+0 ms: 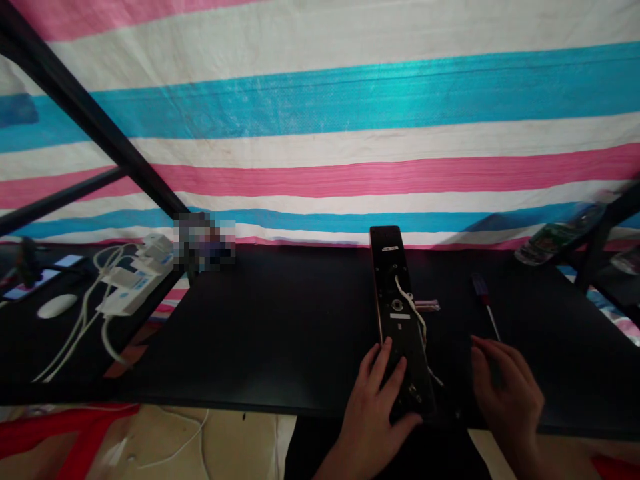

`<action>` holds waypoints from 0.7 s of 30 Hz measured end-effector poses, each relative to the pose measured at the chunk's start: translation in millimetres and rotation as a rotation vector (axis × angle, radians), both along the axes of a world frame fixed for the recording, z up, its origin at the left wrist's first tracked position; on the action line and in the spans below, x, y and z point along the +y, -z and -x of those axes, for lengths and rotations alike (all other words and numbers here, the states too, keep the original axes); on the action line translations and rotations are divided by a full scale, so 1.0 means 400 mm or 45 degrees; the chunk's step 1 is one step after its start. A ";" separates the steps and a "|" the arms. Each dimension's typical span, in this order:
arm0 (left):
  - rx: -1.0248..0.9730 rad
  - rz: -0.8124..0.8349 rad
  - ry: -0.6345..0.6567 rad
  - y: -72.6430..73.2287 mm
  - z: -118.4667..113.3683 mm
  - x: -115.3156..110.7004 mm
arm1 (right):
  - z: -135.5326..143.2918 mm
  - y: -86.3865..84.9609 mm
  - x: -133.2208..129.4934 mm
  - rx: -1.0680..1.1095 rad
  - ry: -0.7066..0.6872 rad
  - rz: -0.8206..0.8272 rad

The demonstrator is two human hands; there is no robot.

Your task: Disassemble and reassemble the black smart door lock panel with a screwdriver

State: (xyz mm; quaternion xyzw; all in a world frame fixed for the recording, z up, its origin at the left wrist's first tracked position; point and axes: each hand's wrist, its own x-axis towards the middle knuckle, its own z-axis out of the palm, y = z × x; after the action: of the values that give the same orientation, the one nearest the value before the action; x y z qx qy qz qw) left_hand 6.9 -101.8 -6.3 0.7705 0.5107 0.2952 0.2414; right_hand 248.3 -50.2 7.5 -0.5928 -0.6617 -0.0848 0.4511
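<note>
A long black panel with a keyhole-like round fitting, which looks like a door lock's back side (397, 257), lies lengthwise on the black table. A whitish cable (419, 313) comes out of it and trails down its right side. My left hand (373, 400) rests on the panel's lower left part with its fingers spread. To the right of the panel, my right hand (507, 383) is held with thumb and forefinger drawn together; anything between them is hidden. Just beyond it lies a screwdriver (481, 288) with a dark handle, its shaft pointing toward this hand. A small pinkish packet (427, 305) sits beside the panel.
A plastic bottle (543, 243) lies tilted at the back right. On the left stand a white power strip (127, 293) with cables and a white mouse (57, 306). A black metal post (150, 180) rises at the left; a striped sheet (320, 100) hangs behind the table (265, 320).
</note>
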 end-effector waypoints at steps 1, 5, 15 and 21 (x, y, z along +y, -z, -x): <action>0.014 -0.028 -0.002 0.000 0.000 -0.003 | -0.035 0.002 0.032 -0.012 0.099 0.039; 0.061 -0.173 0.056 0.009 0.000 -0.022 | -0.164 0.050 0.131 -0.194 0.371 0.319; 0.153 -0.350 0.147 0.026 0.000 -0.030 | -0.225 0.116 0.171 -0.088 0.327 0.569; -0.014 -0.458 0.202 0.039 0.000 -0.037 | -0.219 0.103 0.167 0.100 0.390 0.505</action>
State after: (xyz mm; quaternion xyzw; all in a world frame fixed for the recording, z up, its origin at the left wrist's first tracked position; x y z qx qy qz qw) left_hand 6.8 -116.7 -22.1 0.8375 0.3859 0.3660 0.1253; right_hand 336.1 16.4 -33.8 -0.7659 -0.5499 0.0024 0.3333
